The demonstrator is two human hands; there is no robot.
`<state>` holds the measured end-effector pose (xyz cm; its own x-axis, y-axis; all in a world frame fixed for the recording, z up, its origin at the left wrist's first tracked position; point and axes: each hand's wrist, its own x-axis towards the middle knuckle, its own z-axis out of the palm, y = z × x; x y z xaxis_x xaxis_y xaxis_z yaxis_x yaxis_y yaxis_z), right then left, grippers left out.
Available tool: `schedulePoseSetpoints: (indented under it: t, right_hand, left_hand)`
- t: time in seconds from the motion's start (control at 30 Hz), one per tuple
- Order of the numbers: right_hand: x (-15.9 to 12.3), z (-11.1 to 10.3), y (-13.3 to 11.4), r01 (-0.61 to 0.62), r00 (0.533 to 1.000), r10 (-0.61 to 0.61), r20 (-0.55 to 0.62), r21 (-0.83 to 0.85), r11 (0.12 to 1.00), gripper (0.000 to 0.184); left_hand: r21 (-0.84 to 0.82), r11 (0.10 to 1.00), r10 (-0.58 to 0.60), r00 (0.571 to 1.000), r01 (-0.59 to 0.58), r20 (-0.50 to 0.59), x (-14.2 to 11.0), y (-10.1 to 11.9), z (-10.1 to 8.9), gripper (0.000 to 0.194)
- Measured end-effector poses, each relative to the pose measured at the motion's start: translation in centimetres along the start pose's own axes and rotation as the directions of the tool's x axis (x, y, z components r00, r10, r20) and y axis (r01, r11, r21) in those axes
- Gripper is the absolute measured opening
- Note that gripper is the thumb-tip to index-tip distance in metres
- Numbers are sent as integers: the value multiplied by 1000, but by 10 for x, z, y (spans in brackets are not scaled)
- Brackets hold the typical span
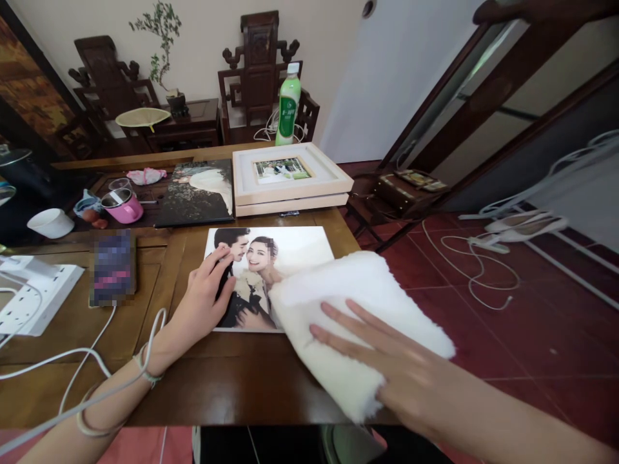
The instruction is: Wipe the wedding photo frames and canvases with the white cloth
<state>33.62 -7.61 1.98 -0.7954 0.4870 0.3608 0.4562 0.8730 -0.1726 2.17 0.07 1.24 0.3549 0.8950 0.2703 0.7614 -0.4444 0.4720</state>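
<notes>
Currently, left hand (211,287) unclenched, fingers resting on white-bordered rectangular couple-portrait panel (304,245); right hand (384,357) extended across fluffy white cloth (348,278) overlapping panel's lower right; thumb hidden, cannot tell grip.

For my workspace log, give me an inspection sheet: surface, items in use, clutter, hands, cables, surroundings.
Surface: wooden table, glossy brown.
Items in use: portrait photo, flat; white fluffy cloth overlapping its lower right.
Clutter: phone, pink mug, white cup, stacked frames, green-labelled bottle.
Hands: left hand, open, over the photo's left side; right hand, fingers spread, on the cloth.
Cables: white cables by the power strip, one in front of the left forearm.
Surroundings: carved chairs, potted plant, red tiled floor.
</notes>
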Motion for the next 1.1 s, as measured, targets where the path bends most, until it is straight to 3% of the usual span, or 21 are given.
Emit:
schedulePoseSetpoints:
  t: [0.07,0.2,0.33,0.5,0.6,0.7,0.83,1.1]
  right_hand:
    - [-2,-1,-9,26,999,-25,-43,16,1000,33]
    - [5,-3,2,23,999,-25,35,55,998,35]
    - [26,-3,39,-51,989,41,141,66,997,41]
    - [62,-12,96,-163,969,152,193,44,986,36]
    - [79,-19,123,-255,950,249,187,8,967,40]
    - [85,-19,133,-320,933,319,164,-22,947,43]
    - [73,-7,116,-284,947,289,140,-55,957,38]
    - [15,11,32,-94,995,93,-35,-22,995,37]
  left_hand:
    - [2,1000,4,1000,-4,0,0,0,0,39]
    - [7,1000,14,1000,-14,-2,1,-1,1,40]
    - [15,1000,17,1000,-17,5,0,-1,0,40]
    - [14,1000,1,1000,-1,12,0,0,-1,40]
    - [6,1000,-1,1000,1,9,-1,0,-1,39]
    - [1,1000,5,1000,-5,4,-1,-1,0,39]
    - [3,1000,12,1000,-12,5,0,-1,0,40]
    - [18,1000,-3,1000,3,9,0,1,-1,40]
